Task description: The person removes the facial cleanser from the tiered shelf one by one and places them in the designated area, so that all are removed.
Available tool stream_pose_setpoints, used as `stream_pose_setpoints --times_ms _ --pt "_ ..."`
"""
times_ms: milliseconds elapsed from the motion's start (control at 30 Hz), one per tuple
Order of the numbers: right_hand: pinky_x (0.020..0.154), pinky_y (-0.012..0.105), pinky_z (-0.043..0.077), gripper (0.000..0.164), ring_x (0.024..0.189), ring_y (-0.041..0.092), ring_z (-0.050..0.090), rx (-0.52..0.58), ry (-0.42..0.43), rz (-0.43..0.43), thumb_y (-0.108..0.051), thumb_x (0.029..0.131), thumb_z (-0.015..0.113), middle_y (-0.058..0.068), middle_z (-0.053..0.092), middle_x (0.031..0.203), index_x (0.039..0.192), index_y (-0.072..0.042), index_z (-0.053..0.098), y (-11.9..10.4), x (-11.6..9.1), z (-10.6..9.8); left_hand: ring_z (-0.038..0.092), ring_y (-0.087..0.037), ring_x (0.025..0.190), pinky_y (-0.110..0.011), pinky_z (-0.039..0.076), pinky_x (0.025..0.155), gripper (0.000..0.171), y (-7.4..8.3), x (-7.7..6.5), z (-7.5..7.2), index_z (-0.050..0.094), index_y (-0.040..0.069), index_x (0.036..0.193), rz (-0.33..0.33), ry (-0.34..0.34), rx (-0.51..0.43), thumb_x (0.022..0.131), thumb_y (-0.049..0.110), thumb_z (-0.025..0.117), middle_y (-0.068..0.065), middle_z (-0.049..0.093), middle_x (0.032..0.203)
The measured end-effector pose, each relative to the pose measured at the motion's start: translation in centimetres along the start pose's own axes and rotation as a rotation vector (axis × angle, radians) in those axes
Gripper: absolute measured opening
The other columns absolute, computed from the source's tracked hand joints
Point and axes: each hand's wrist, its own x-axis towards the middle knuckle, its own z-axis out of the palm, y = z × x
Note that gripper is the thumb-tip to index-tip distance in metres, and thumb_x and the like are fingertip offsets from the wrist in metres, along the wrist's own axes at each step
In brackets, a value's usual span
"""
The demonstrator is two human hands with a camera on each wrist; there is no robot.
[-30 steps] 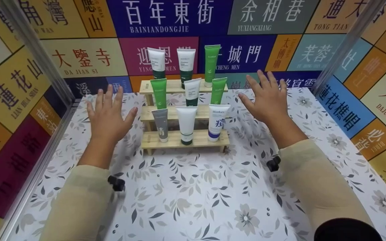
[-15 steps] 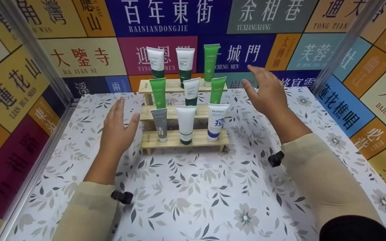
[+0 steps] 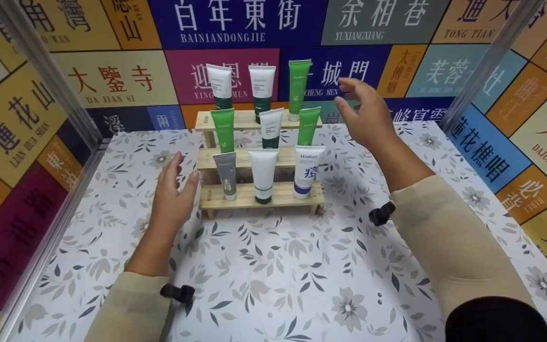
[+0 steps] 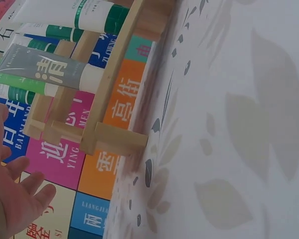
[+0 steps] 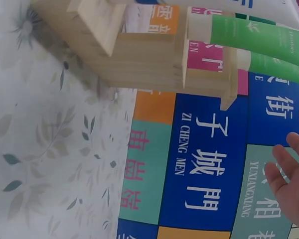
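Several squeeze tubes stand on a three-tier wooden rack (image 3: pixel 273 203) in the head view. The grey tube (image 3: pixel 227 175), a white tube (image 3: pixel 263 175) and a white tube with blue print (image 3: pixel 307 171) fill the bottom tier. Above them are green tubes and white-and-green tubes; a tall green tube (image 3: pixel 298 90) is at the top right. My left hand (image 3: pixel 173 194), empty with fingers loosely bent, hovers left of the grey tube. My right hand (image 3: pixel 367 114), also empty and loosely bent, is held right of the tall green tube. Fingers (image 4: pixel 32 184) show beside the rack in the left wrist view.
The rack stands toward the back of a table (image 3: pixel 273 275) with a leaf-print cover. Walls of coloured panels with Chinese lettering (image 3: pixel 235 23) enclose the back and sides. A black round object (image 3: pixel 499 320) overlaps the right sleeve at the lower right.
Both hands have gone from spread fingers to loosely bent ones. The left hand has moved right and nearer the body; the right hand has turned and risen slightly. The tubes stay on the rack.
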Motion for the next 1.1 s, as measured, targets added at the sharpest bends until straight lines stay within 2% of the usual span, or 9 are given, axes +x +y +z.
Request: stream_pose_setpoints --times_ms 200,333,433,633,833,933,1100 --pt "0.116 0.041 0.050 0.052 0.139 0.016 0.059 0.134 -0.015 0.014 -0.044 0.109 0.059 -0.004 0.060 0.152 0.158 -0.035 0.048 -0.9 1.2 0.4 0.043 -0.029 0.157 -0.049 0.039 0.127 0.063 -0.6 0.0 0.2 0.035 0.019 0.168 -0.071 -0.015 -0.155 0.111 0.037 0.055 -0.005 0.045 0.168" --pt "0.115 0.039 0.051 0.050 0.135 0.016 0.061 0.205 -0.016 0.033 -0.039 0.109 0.061 -0.001 0.063 0.149 0.157 -0.033 0.050 -1.8 2.1 0.6 0.047 -0.023 0.153 -0.044 0.042 0.126 0.055 -0.9 0.1 0.1 0.042 0.019 0.164 -0.169 0.008 -0.329 0.111 0.030 0.056 -0.003 0.050 0.164" --pt "0.112 0.036 0.052 0.049 0.129 0.017 0.063 0.262 -0.022 0.046 -0.035 0.109 0.062 0.002 0.065 0.146 0.156 -0.030 0.051 -2.8 2.9 0.7 0.048 -0.020 0.152 -0.044 0.044 0.124 0.053 -1.1 0.0 0.0 0.043 0.020 0.163 -0.244 0.009 -0.413 0.111 0.028 0.054 -0.002 0.050 0.164" --pt "0.112 0.034 0.051 0.047 0.126 0.016 0.063 0.360 -0.035 0.098 -0.028 0.109 0.062 0.003 0.064 0.145 0.155 -0.028 0.053 -4.5 4.1 0.5 0.048 -0.021 0.151 -0.045 0.046 0.119 0.054 -1.5 -0.3 0.4 0.043 0.016 0.163 -0.298 -0.048 -0.428 0.111 0.022 0.054 -0.003 0.048 0.166" --pt "0.098 0.035 0.054 0.047 0.122 0.019 0.066 0.548 -0.036 0.148 -0.015 0.106 0.067 -0.001 0.068 0.132 0.151 -0.024 0.056 -4.5 4.7 0.9 0.047 -0.019 0.153 -0.039 0.042 0.125 0.055 -2.0 0.1 1.1 0.046 0.019 0.162 -0.359 -0.083 -0.386 0.109 0.017 0.059 0.001 0.048 0.167" --pt "0.094 0.032 0.055 0.047 0.122 0.019 0.067 0.603 -0.038 0.185 -0.013 0.104 0.069 -0.001 0.070 0.130 0.149 -0.024 0.058 -4.2 4.9 1.2 0.047 -0.019 0.153 -0.039 0.041 0.126 0.056 -2.3 0.1 1.2 0.046 0.019 0.162 -0.374 -0.094 -0.403 0.108 0.012 0.059 0.000 0.048 0.167" --pt "0.105 0.039 0.054 0.048 0.129 0.020 0.066 0.627 -0.059 0.259 -0.015 0.104 0.070 0.002 0.068 0.140 0.149 -0.028 0.058 -4.4 5.2 1.2 0.047 -0.022 0.154 -0.040 0.042 0.125 0.059 -2.8 0.0 1.3 0.045 0.015 0.162 -0.355 -0.129 -0.462 0.106 0.004 0.059 -0.004 0.046 0.168"
